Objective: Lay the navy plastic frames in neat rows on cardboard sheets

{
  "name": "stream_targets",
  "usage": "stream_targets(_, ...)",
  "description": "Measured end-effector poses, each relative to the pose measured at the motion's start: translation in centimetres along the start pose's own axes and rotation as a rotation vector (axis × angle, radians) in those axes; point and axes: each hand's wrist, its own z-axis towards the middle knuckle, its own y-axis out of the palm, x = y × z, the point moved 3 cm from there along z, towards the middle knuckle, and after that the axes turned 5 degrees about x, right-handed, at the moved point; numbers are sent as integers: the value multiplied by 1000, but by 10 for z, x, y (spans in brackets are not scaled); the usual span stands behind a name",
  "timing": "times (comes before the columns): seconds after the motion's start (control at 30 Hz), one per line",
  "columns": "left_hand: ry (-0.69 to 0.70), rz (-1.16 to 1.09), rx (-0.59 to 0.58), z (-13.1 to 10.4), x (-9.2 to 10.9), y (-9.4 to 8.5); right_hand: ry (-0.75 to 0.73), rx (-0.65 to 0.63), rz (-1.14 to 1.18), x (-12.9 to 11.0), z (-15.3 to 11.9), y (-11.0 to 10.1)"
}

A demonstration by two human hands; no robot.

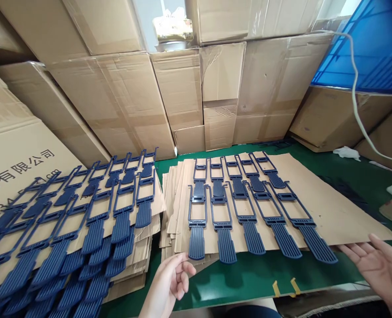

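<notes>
My left hand [172,282] is at the front left corner of a cardboard sheet [302,176], beside the ribbed end of a dark blue plastic part [196,243]. Its fingers are loosely bent and apart; whether they touch the sheet I cannot tell. At the sheet's front right edge, my right hand [378,267] lies palm up, fingers stretched and thumb apart, with the fingertips at or just under the edge. Two rows of blue frame-shaped parts with ribbed tails lie on the sheet, some tails reaching past its front edge.
To the left stands a stack of cardboard sheets [138,260] layered with more blue parts [93,236]. Cardboard boxes [116,97] wall off the back of the green table [215,282]. A blue crate [371,53] and a white cable [356,97] are at the right. Yellow tape pieces [295,286] stick to the front edge.
</notes>
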Motion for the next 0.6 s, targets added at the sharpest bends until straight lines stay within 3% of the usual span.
stream_targets(0.1,-1,-8,-6,2,-1,-2,-48,-1,-46,4,-7,6)
stream_targets(0.27,7,-34,-55,2,-7,-2,-47,51,-42,7,5,3)
stream_targets(0.4,65,-84,-6,-4,-9,2,-88,-2,-87,5,5,1)
stream_targets(0.6,71,-122,10,-9,-19,8,-145,-10,-155,11,9,-22)
